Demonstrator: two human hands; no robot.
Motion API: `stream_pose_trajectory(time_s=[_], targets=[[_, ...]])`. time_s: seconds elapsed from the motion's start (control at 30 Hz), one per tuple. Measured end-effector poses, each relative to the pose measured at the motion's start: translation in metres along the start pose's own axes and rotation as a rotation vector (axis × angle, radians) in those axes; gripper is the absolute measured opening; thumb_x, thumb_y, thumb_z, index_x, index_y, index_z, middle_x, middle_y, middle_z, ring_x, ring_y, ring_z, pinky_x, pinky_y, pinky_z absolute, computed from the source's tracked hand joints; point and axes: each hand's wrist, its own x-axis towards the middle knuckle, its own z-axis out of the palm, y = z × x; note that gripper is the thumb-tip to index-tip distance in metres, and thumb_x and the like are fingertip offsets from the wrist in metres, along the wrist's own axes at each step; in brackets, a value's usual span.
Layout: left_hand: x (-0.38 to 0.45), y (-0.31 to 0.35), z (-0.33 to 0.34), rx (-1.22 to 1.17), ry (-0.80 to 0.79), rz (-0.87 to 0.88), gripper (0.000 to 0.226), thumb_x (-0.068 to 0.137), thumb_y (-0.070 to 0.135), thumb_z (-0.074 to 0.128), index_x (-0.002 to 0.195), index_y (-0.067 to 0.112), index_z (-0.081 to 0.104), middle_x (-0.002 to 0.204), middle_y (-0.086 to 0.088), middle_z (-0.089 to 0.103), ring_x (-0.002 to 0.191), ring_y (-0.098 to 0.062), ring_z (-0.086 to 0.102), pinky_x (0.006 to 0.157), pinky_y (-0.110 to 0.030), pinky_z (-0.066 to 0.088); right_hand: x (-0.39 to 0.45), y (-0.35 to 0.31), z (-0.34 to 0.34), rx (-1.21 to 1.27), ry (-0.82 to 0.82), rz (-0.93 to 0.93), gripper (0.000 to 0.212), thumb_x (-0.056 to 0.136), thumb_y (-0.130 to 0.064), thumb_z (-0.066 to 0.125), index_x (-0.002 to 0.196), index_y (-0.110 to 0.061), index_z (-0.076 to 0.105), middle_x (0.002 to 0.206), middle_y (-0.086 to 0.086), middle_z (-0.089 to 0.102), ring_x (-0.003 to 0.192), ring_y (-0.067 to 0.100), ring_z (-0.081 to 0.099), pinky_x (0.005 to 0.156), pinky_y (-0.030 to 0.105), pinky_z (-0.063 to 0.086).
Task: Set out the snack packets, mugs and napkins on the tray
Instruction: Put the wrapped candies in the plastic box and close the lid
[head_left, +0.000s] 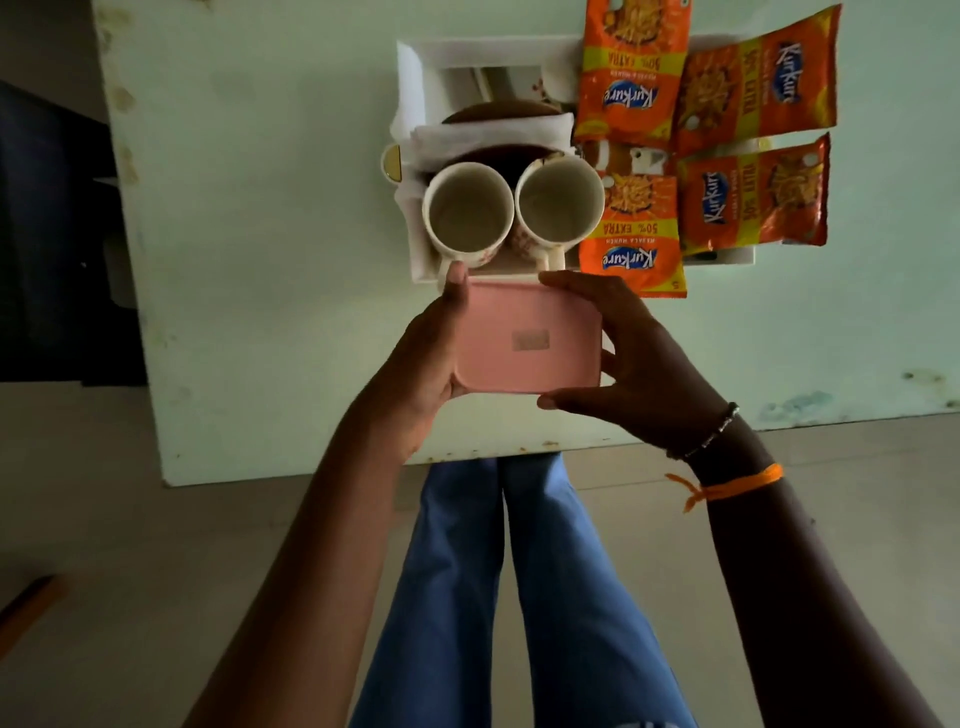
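Flat pink plastic lid (524, 340), held level just before the white rectangular tray (415, 73) on the pale green desk (260, 208). Left hand (431, 358) and right hand (639, 358) grasp its opposite edges, fingers curled around them. Two white ceramic mugs (511, 210), folded white napkins (488, 136) and four orange snack packets (706, 140) already sit on the tray; the step in hand appears near the end of the layout. The next move calls for a free spot for the lid.

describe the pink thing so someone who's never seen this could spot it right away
On the pale green table, find the white tray with two mugs and orange snack packets. Just in front of its near edge, both hands grip a flat pink box. It is the only pink item, with a small label at its centre.
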Motion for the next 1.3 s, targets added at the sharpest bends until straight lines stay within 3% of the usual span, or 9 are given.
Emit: stream_pose_trajectory(time_s=[0.17, 0.27, 0.37, 0.5, 0.7, 0.8, 0.93, 1.03, 1.3], targets=[[0.004, 0.0, 0.016, 0.013, 0.278, 0.029, 0.046, 0.092, 0.057, 0.03, 0.095, 0.022, 0.06, 0.107, -0.019, 0.067, 0.098, -0.033, 0.064, 0.092, -0.052, 0.051, 0.008, -0.009, 0.02, 0.354, 0.297, 0.157, 0.057, 0.076, -0.035, 0.062, 0.127, -0.025, 0.041, 0.13, 0.003, 0.048, 0.114, 0.015, 0.054, 0.075, 0.031, 0.057], [0.005, -0.006, 0.015, 0.051, 0.322, 0.103, 0.049, 0.09, 0.059, 0.03, 0.094, 0.019, 0.058, 0.102, -0.022, 0.066, 0.094, -0.034, 0.064, 0.083, -0.046, 0.052, 0.023, -0.009, 0.037, 0.471, 0.506, 0.405, 0.049, 0.092, -0.05, 0.031, 0.105, -0.013, 0.062, 0.109, 0.014, 0.066, 0.103, 0.027, 0.063, 0.088, 0.05, 0.054], [0.009, -0.011, 0.015, 0.072, 0.369, 0.188, 0.054, 0.087, 0.061, 0.031, 0.085, 0.012, 0.056, 0.085, -0.021, 0.06, 0.075, -0.025, 0.058, 0.066, -0.032, 0.046, 0.034, -0.011, 0.049, 0.326, 0.67, 0.349, 0.048, 0.095, -0.047, 0.029, 0.064, -0.023, 0.055, 0.068, 0.002, 0.06, 0.069, 0.017, 0.057, 0.064, 0.032, 0.047], [0.014, -0.01, 0.016, -0.003, 0.456, 0.268, 0.054, 0.091, 0.049, 0.038, 0.075, -0.001, 0.051, 0.065, -0.005, 0.051, 0.056, -0.005, 0.048, 0.049, -0.011, 0.038, 0.043, -0.007, 0.046, 0.235, 0.689, 0.275, 0.049, 0.096, -0.041, 0.033, 0.053, -0.018, 0.037, 0.053, -0.003, 0.04, 0.056, 0.013, 0.037, 0.054, 0.028, 0.028], [0.028, 0.007, 0.021, -0.042, 0.4, 0.292, 0.053, 0.078, 0.068, 0.04, 0.098, 0.021, 0.055, 0.096, -0.007, 0.061, 0.083, -0.015, 0.061, 0.066, -0.028, 0.049, 0.059, -0.013, 0.02, 0.307, 0.658, 0.176, 0.037, 0.096, -0.036, 0.035, 0.081, -0.009, 0.054, 0.072, 0.0, 0.053, 0.069, 0.011, 0.046, 0.062, 0.031, 0.038], [0.042, 0.033, 0.011, -0.186, 0.441, 0.328, 0.016, 0.087, 0.039, 0.055, 0.086, 0.024, 0.049, 0.095, -0.002, 0.057, 0.081, -0.009, 0.06, 0.065, -0.028, 0.051, 0.079, -0.022, 0.001, 0.343, 0.689, 0.193, 0.018, 0.096, -0.033, 0.04, 0.081, -0.023, 0.044, 0.08, -0.004, 0.051, 0.084, 0.018, 0.051, 0.073, 0.044, 0.047], [0.065, 0.073, -0.005, -0.023, 0.406, 0.425, 0.013, 0.082, 0.014, 0.064, 0.083, 0.025, 0.057, 0.088, 0.007, 0.063, 0.088, -0.013, 0.063, 0.081, -0.035, 0.056, 0.113, -0.036, -0.029, 0.331, 0.635, 0.152, 0.019, 0.095, -0.021, 0.043, 0.077, -0.022, 0.037, 0.082, -0.006, 0.044, 0.094, 0.031, 0.051, 0.087, 0.057, 0.047], [0.085, 0.101, -0.014, 0.039, 0.44, 0.448, 0.018, 0.083, 0.008, 0.059, 0.092, 0.024, 0.062, 0.1, -0.003, 0.067, 0.101, -0.021, 0.064, 0.094, -0.045, 0.052, 0.146, -0.043, -0.051, 0.279, 0.581, 0.165, 0.02, 0.091, -0.005, 0.046, 0.081, -0.023, 0.046, 0.09, 0.002, 0.05, 0.095, 0.025, 0.05, 0.09, 0.051, 0.046], [0.155, 0.129, -0.023, 0.224, 0.447, 0.365, 0.039, 0.083, 0.001, 0.056, 0.121, 0.01, 0.06, 0.115, -0.005, 0.067, 0.105, -0.018, 0.064, 0.086, -0.03, 0.055, 0.223, -0.029, -0.079, -0.007, 0.575, 0.178, 0.045, 0.081, 0.01, 0.039, 0.118, -0.004, 0.059, 0.119, 0.015, 0.063, 0.106, 0.026, 0.06, 0.085, 0.037, 0.055]])
